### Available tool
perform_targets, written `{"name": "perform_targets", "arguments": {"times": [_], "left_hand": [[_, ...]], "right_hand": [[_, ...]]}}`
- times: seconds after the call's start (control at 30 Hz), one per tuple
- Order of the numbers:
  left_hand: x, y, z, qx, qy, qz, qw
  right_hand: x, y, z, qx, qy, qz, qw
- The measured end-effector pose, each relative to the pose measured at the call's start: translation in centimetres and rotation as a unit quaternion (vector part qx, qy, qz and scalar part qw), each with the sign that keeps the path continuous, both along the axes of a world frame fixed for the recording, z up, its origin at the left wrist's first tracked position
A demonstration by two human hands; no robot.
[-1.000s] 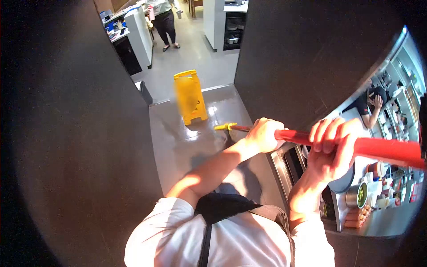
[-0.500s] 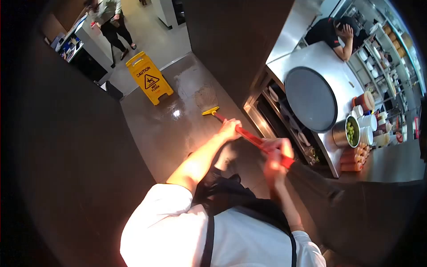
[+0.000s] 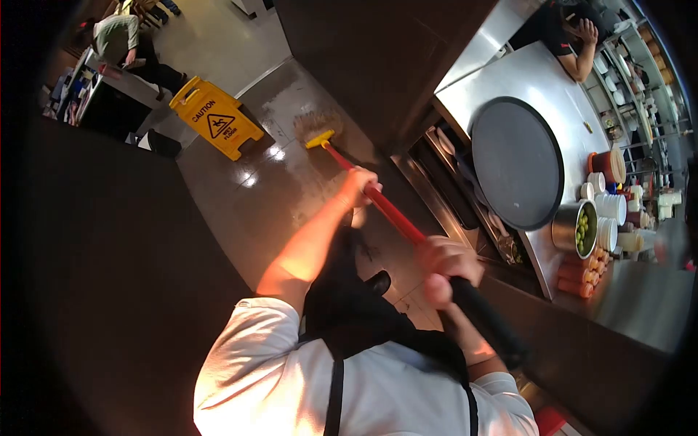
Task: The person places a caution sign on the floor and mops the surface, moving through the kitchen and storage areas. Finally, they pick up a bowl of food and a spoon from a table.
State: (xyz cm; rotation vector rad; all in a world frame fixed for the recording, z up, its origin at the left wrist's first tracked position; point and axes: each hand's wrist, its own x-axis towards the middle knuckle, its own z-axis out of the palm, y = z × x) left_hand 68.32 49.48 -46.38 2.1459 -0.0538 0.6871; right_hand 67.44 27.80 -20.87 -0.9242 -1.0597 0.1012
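My left hand is wrapped round the red handle of a mop, partway down the pole. Closer to my body, my right hand grips the same pole just above its black end and is slightly blurred. The mop's yellow clamp and grey strands rest on the wet, shiny tile floor. Beyond the mop head, to the left, stands a yellow caution wet floor sign.
Along the right runs a steel counter with a large round grey tray, a metal pot of green fruit and several sauce bottles. One person leans there; another stands at the upper left. Dark walls flank the floor.
The mop head has slid forward, away from me, and both hands have moved with the pole. My view has shifted a little. The person at the upper left has moved left and bends forward.
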Motion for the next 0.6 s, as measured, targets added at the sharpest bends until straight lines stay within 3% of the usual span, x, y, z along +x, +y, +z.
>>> {"name": "perform_targets", "arguments": {"times": [0.13, 0.2, 0.27, 0.3, 0.37, 0.43, 0.53, 0.57, 0.6], "left_hand": [[3.2, 12.5, -4.0, 0.048, 0.03, 0.032, 0.998], [5.6, 17.5, -5.5, -0.002, -0.042, 0.105, 0.994], [8.1, 22.8, -10.3, -0.084, 0.033, 0.231, 0.969], [9.3, 26.8, -12.4, -0.154, 0.11, 0.237, 0.953], [9.5, 30.4, -13.2, -0.131, 0.229, 0.257, 0.93], [10.0, 31.8, -8.4, 0.054, 0.298, 0.285, 0.909], [9.9, 30.5, -6.2, 0.087, 0.316, 0.269, 0.906], [9.4, 28.2, -4.4, 0.143, 0.3, 0.285, 0.899], [8.6, 27.1, -6.5, 0.125, 0.225, 0.257, 0.931]], "right_hand": [[2.4, 11.0, -5.5, -0.016, -0.036, -0.069, 0.997], [4.7, 17.2, -8.5, -0.03, -0.019, -0.081, 0.996], [7.8, 23.3, -11.6, -0.061, -0.051, -0.075, 0.994], [9.1, 26.0, -12.6, -0.089, -0.05, -0.066, 0.993], [11.3, 29.5, -14.4, -0.156, -0.047, -0.043, 0.986], [13.2, 31.2, -15.5, -0.229, -0.052, -0.011, 0.972], [13.3, 30.2, -15.8, -0.194, -0.04, -0.022, 0.98], [13.1, 29.2, -15.8, -0.156, -0.046, -0.024, 0.986], [12.4, 27.4, -15.1, -0.172, -0.042, -0.025, 0.984]]}}
